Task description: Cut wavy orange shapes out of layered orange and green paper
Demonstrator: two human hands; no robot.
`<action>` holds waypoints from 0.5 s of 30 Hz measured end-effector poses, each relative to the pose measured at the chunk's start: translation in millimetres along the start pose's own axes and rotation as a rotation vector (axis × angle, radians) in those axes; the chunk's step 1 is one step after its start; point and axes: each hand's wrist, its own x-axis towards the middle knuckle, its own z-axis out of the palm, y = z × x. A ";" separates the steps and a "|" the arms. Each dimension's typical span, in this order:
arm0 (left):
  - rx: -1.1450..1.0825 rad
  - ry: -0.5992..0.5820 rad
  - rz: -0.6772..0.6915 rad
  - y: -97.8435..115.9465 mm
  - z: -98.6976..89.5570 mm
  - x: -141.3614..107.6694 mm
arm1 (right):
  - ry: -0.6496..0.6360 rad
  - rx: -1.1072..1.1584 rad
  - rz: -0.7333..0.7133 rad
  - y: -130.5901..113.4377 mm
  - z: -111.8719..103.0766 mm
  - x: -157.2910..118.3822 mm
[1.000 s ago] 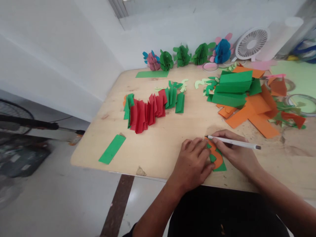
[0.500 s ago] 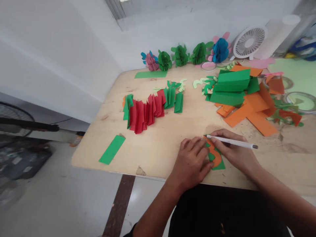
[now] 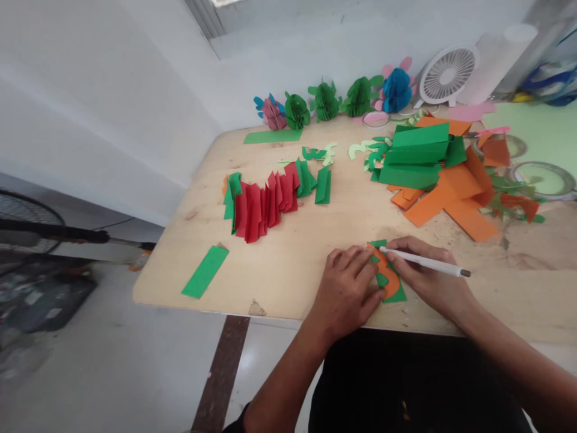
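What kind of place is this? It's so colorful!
It looks like a paper-craft corner, maybe at home or in a workroom. Folded red papers lie on the wooden table, paper figures line the back, and the right hand holds a white pen.

A pale wooden table (image 3: 279,270) stands by whitish walls (image 3: 279,54).

looks fairly brt, w/ soft, even lt. shows pale glare on floor (image 3: 246,359) below table (image 3: 288,270), mild shadows btwn folds of red paper (image 3: 252,210). renders white pen (image 3: 426,261) readable, tho a bit soft. blurs dark clutter (image 3: 51,294) at far l. stretches twd corners. loses detail in black clothing (image 3: 383,379).
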 end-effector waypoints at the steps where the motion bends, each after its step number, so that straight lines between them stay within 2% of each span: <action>1: 0.001 -0.001 0.000 0.1 -0.2 0.0 | -0.001 0.000 0.002 0.1 -0.6 -0.8; 8: 0.022 -0.046 0.006 0.2 -1.4 0.6 | 0.002 -0.005 0.024 1.7 -3.6 -8.2; 15: 0.030 -0.032 0.013 0.5 -1.7 0.8 | 0.014 -0.032 0.026 1.9 -6.0 -14.7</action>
